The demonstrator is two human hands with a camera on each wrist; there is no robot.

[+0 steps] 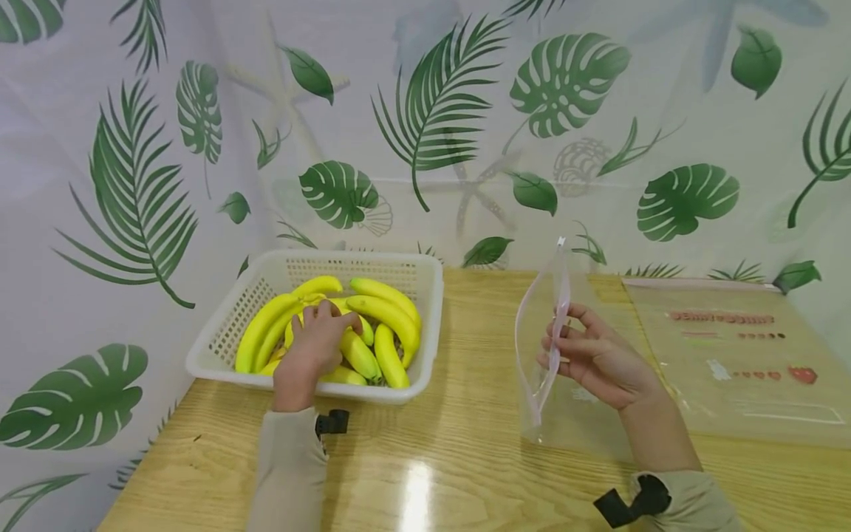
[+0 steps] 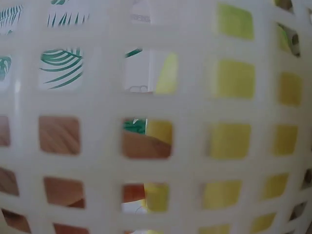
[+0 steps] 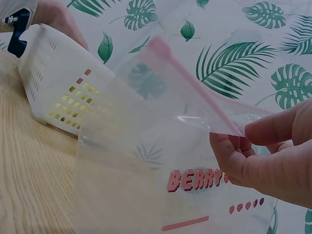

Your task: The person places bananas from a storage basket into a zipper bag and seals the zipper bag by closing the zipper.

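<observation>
In a white plastic basket (image 1: 425, 369) lies a heap of yellow bananas (image 1: 395, 358), some with green tips. My left hand (image 1: 315, 343) reaches over the front rim, its bent fingers down among the bananas. The fingertips are hidden, and I cannot tell whether they hold a banana. Through the basket's side holes, the left wrist view shows parts of that hand (image 2: 59, 135) beside bananas (image 2: 234, 80). My right hand (image 1: 598, 358) pinches the pink zip edge of a clear zip bag (image 1: 535, 414) between thumb and fingers. The bag stands upright with its mouth gaping, and its red lettering shows in the right wrist view.
A second clear bag (image 1: 725, 399) with pink and red print lies flat on the wooden table (image 1: 465, 473) at the right. Behind the table hangs a white cloth (image 1: 465, 133) printed with green leaves. Dark straps (image 1: 634, 502) are on both wrists.
</observation>
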